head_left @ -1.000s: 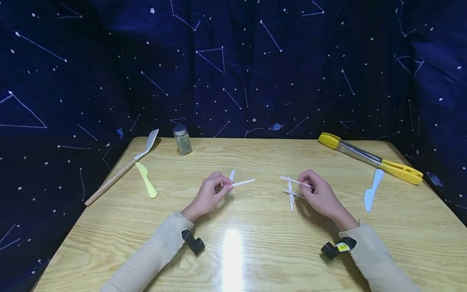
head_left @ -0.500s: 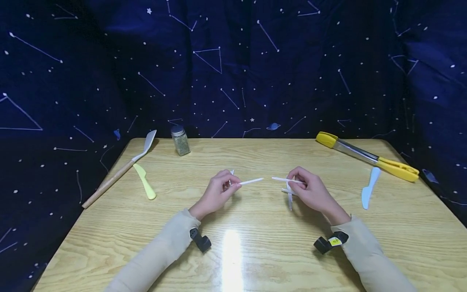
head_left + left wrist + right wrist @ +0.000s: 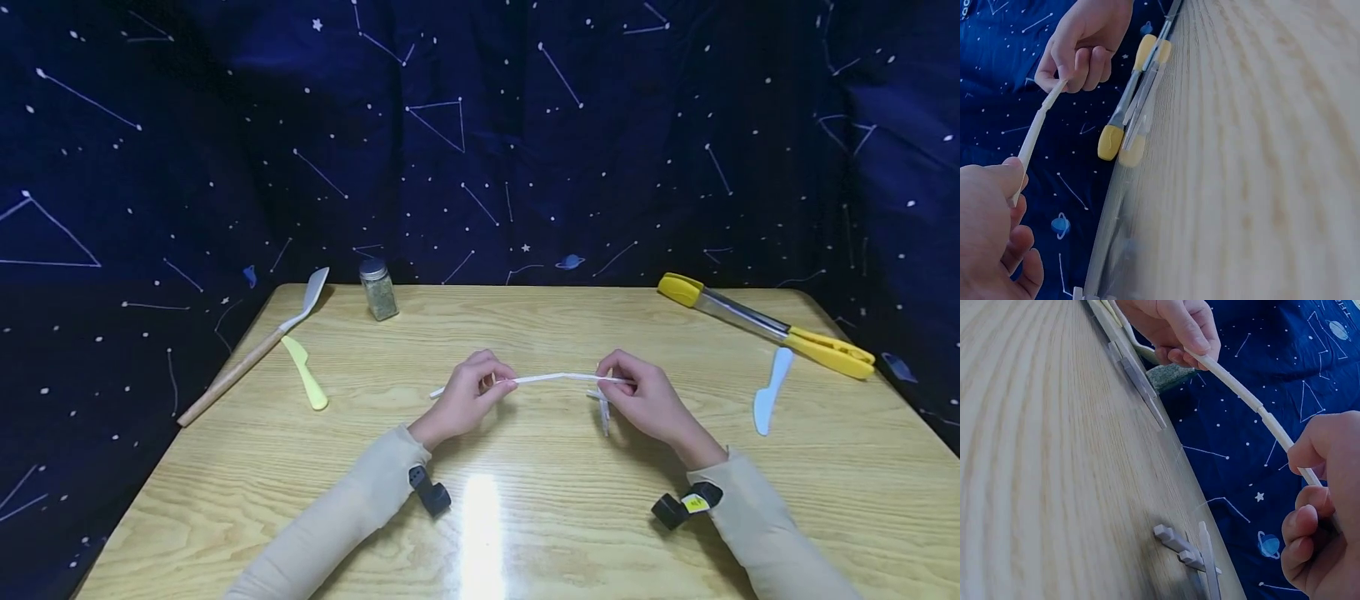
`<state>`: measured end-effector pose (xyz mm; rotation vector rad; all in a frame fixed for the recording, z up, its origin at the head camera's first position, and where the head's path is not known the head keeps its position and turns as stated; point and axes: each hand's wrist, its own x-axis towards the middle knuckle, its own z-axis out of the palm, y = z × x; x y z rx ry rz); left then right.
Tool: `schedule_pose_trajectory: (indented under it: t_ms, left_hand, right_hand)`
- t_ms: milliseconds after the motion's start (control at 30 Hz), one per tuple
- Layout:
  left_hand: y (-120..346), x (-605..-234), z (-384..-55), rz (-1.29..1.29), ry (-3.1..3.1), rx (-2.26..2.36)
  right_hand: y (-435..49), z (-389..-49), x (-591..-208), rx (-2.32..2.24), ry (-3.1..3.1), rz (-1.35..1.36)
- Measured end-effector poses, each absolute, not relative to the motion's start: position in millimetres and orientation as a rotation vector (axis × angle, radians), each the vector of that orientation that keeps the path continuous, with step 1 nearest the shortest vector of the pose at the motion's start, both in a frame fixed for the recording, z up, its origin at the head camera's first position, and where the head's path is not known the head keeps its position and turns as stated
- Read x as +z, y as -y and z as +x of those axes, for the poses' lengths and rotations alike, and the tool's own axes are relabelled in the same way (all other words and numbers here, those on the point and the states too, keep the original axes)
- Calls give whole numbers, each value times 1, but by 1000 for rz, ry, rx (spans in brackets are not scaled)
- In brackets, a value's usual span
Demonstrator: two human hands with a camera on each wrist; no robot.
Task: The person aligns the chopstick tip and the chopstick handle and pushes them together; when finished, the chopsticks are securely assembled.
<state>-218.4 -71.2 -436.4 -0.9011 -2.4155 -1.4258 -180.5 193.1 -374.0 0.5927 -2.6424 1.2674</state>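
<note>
My left hand (image 3: pixel 467 398) pinches a thin white stick (image 3: pixel 534 380) between thumb and forefinger. In my right hand (image 3: pixel 643 402) is another white stick (image 3: pixel 582 377), pinched the same way. Above the table, the two sticks meet end to end and make one slightly bent line. The right wrist view shows a small step at their joint (image 3: pixel 1261 409). Beneath my right hand several more white sticks (image 3: pixel 604 413) lie crossed on the table, partly hidden. Another white stick (image 3: pixel 437 393) pokes out behind my left hand.
On the wooden table (image 3: pixel 540 517), a spatula (image 3: pixel 247 360), a yellow spreader knife (image 3: pixel 303 373) and a spice jar (image 3: pixel 379 292) lie or stand to the left. Yellow-ended tongs (image 3: pixel 765 325) and a blue spreader knife (image 3: pixel 770 393) lie right. A starry cloth (image 3: pixel 480 167) hangs behind.
My left hand has moved right with its stick and my right hand slightly left. The stick ends, apart before, now meet.
</note>
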Motion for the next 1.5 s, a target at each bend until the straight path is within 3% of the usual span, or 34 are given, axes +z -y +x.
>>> schedule_pose_trajectory:
  t_ms: [1300,1500]
  left_hand:
    - [74,-434,-215,-966,2417,-1354]
    - [74,-434,-214,-991,2404,-1309]
  right_hand:
    - [-196,-182,-375,1333,2656,772]
    - [-205,-193,-393,1330,2682,754]
